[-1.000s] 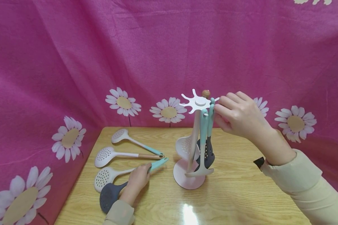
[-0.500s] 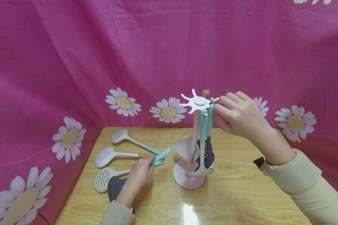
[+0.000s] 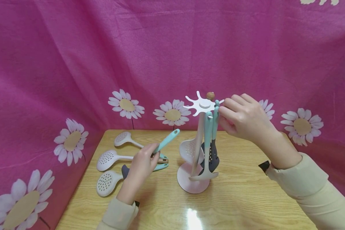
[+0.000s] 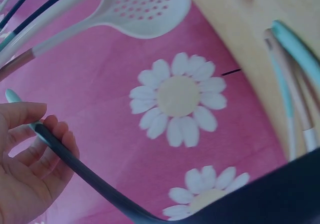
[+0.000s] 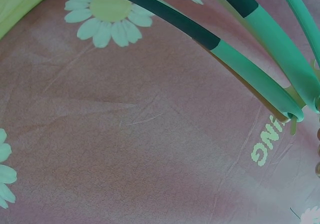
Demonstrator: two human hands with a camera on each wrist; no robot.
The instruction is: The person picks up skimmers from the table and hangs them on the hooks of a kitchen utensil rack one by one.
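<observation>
My left hand [image 3: 141, 164] holds a dark grey skimmer [image 4: 95, 181] by its turquoise handle, lifted above the table. The handle end points up towards the rack; its head is mostly hidden behind the hand in the head view. A white utensil rack [image 3: 193, 187] with a ring of hooks stands at the table's middle. Curled fingers of my right hand [image 3: 241, 116] grip the rack's top at the right, beside the hung handles; the exact contact is hidden. From the hooks hang a pale utensil [image 3: 208, 156] with a turquoise handle, dark utensils [image 3: 213, 159] and a white skimmer [image 3: 189, 151].
On the left of the wooden table [image 3: 241, 198] lie a small white skimmer [image 3: 122, 139], a white skimmer with a wooden handle [image 3: 106, 160] and another white skimmer [image 3: 106, 183]. A pink curtain [image 3: 161, 57] with daisies surrounds the table.
My left hand has raised the dark skimmer off the table and brought it forward and right, with the handle tilting upward. My right hand and the rack have stayed in place.
</observation>
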